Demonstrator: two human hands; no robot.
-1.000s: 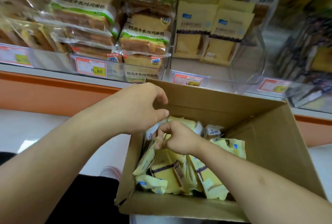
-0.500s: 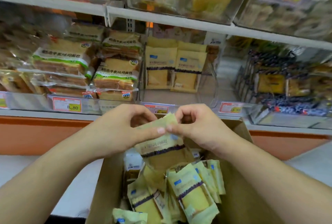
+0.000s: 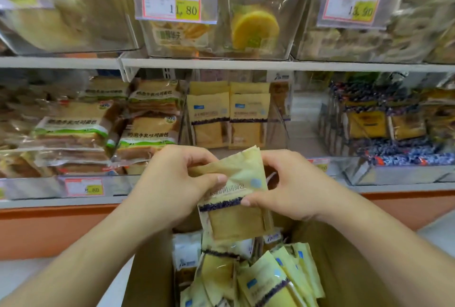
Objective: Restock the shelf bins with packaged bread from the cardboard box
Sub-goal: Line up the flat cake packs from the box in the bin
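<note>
Both hands raised over box (image 3: 344, 269): left hand (image 3: 172, 183) and right hand (image 3: 288, 188) pinch one bread pack (image 3: 234, 198) upright, fingers curled round its edges.

standing in a shop, at a bakery aisle. showing white shelves (image 3: 246, 63) carrying clear plastic bins (image 3: 290, 43) of packaged bread (image 3: 147, 131), price tags (image 3: 175, 1) reading 11.80 and 13.90 clipped along the bins' front edges, another tag (image 3: 83, 187) hanging at the lower shelf's front edge, and a cardboard box (image 3: 150, 279) of stock sitting open below.
</note>
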